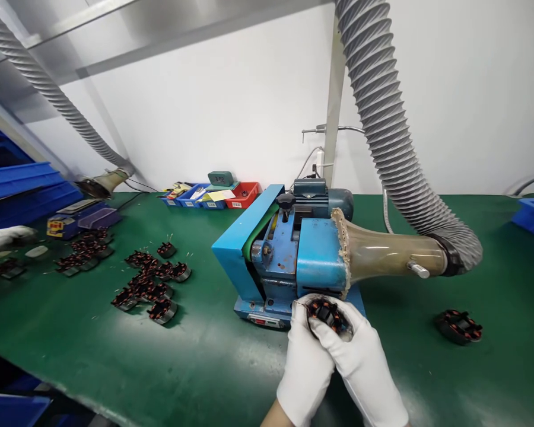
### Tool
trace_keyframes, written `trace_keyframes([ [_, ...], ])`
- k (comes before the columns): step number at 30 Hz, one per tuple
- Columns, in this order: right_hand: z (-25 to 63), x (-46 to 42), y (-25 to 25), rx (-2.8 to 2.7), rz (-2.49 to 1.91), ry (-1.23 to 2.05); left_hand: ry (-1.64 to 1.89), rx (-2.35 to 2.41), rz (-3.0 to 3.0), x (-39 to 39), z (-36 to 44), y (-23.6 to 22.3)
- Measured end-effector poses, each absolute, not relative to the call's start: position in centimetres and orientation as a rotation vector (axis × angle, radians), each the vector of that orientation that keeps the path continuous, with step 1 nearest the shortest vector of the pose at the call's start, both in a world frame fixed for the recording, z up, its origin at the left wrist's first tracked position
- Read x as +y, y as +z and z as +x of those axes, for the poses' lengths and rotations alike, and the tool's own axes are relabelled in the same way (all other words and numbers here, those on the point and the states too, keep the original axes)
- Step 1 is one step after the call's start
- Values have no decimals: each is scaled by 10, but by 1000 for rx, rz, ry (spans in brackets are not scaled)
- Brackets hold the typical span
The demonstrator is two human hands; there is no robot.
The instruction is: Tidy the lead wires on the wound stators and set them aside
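Both of my hands wear white gloves and grip one motor stator [327,313], a dark ring with copper windings. My left hand [305,356] wraps its left side, while my right hand [360,350] closes round the right side with the thumb across its front. The stator is close against the front of a blue belt-driven machine [320,249], under its blue cover. Whether it touches the machine I cannot tell. Another stator [458,327] lies on the green table to the right of my hands.
A group of several stators [149,279] lies left of the machine, another cluster [84,252] farther left. A grey duct hose [382,112] joins the machine's funnel [382,252]. Small bins [244,194] stand behind. A co-worker's gloved hand [9,237] is at far left.
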State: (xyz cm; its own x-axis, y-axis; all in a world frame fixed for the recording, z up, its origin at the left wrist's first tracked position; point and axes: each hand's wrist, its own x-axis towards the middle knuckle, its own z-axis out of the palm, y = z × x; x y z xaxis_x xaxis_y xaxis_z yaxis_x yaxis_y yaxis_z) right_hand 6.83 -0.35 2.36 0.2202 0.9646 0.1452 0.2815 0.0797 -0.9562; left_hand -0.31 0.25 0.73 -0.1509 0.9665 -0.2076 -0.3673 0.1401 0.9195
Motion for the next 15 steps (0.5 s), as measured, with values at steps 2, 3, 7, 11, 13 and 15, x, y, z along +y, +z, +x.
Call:
trace_keyframes([
  [2,68,-6,23,-1256,-1432,807,1353,1130,705,0,-4,8],
  [3,67,-8,22,-1251,-1441,803,1352,1124,702,-4,-5,8],
  [7,68,-31,11,-1235,-1479,859,1301,1165,689,-31,-22,2],
  [11,78,-54,1,-1087,-1376,1058,1162,1014,541,-45,-38,-2],
  [13,86,-58,2,-981,-1286,1115,1111,936,486,-40,-42,0],
  [15,92,-58,6,-928,-1232,1162,1088,903,461,-36,-45,4],
])
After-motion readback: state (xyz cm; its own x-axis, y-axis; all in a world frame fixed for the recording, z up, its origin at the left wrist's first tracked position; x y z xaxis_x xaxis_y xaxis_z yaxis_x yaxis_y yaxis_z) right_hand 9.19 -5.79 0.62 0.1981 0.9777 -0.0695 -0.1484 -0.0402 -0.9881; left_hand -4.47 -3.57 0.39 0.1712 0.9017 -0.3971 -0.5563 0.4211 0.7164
